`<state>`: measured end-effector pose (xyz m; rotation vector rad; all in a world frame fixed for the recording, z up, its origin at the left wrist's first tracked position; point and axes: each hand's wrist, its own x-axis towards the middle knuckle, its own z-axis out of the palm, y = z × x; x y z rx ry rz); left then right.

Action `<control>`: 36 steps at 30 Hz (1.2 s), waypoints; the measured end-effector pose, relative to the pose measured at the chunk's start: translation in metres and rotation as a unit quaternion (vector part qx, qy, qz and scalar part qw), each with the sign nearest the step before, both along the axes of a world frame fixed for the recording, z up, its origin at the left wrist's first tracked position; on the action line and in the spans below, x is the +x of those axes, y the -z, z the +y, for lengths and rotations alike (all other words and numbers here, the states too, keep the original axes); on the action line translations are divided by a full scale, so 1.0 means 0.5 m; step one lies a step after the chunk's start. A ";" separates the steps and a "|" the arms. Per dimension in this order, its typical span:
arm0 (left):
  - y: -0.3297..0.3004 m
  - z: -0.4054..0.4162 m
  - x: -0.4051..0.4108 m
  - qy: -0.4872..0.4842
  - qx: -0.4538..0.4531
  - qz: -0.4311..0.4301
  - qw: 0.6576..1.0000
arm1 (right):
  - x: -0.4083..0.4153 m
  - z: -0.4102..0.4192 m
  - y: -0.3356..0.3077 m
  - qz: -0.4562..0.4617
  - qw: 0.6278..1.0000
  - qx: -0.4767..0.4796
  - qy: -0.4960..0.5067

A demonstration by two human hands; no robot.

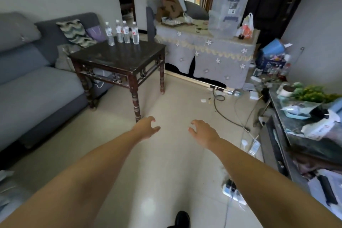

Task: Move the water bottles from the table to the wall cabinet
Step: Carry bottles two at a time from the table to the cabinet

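Both bare arms reach out over the tiled floor. The left hand (146,128) and right hand (202,131) are empty, fingers curled loosely apart. Four water bottles (122,32) stand upright on the dark wooden table (118,57), well beyond and left of the left hand.

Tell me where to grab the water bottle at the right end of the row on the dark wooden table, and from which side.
Grip the rightmost water bottle around its clear body, about at the label, probably coming in from its right. It stands upright near the dark wooden table's far edge, with open space on that side, while the next bottle stands close on its left. Both the left hand and right hand are empty.
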<state>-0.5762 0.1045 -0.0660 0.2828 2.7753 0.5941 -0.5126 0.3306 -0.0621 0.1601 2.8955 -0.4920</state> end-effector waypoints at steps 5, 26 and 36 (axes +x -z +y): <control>-0.024 0.080 -0.189 -0.032 0.024 0.015 0.999 | -0.225 0.093 -0.020 0.010 1.000 -0.005 -0.003; 0.008 0.207 -0.932 -0.058 0.020 0.000 0.998 | -1.026 0.194 0.020 -0.001 0.998 -0.036 -0.060; -0.027 0.228 -1.313 -0.089 0.051 -0.006 0.995 | -1.411 0.220 -0.021 0.009 0.996 -0.052 -0.066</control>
